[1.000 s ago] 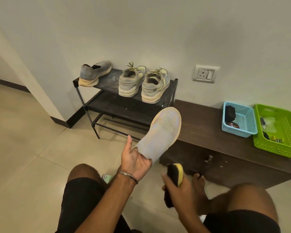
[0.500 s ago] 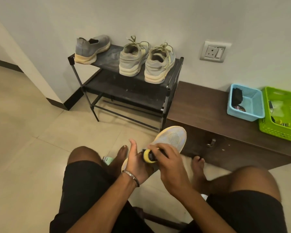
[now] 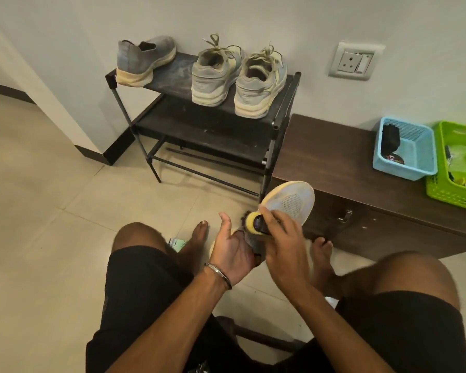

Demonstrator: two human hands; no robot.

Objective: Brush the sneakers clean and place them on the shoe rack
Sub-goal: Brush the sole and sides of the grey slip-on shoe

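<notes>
Centre frame, low: left hand (image 3: 233,254) grips the heel end of a grey sneaker (image 3: 289,201), thumb sticking up, toe aimed up-right toward the dark wood cabinet (image 3: 331,157). Right hand (image 3: 283,239) has fingers curled round a yellow-edged brush (image 3: 256,223), pressed on the shoe's upper. Shoe rack (image 3: 215,122) sits upper centre: single grey slip-on (image 3: 143,60) at its left end, laced pair (image 3: 238,76) at right. Blue basket (image 3: 412,157) and green basket (image 3: 457,168) on the cabinet, far right.
</notes>
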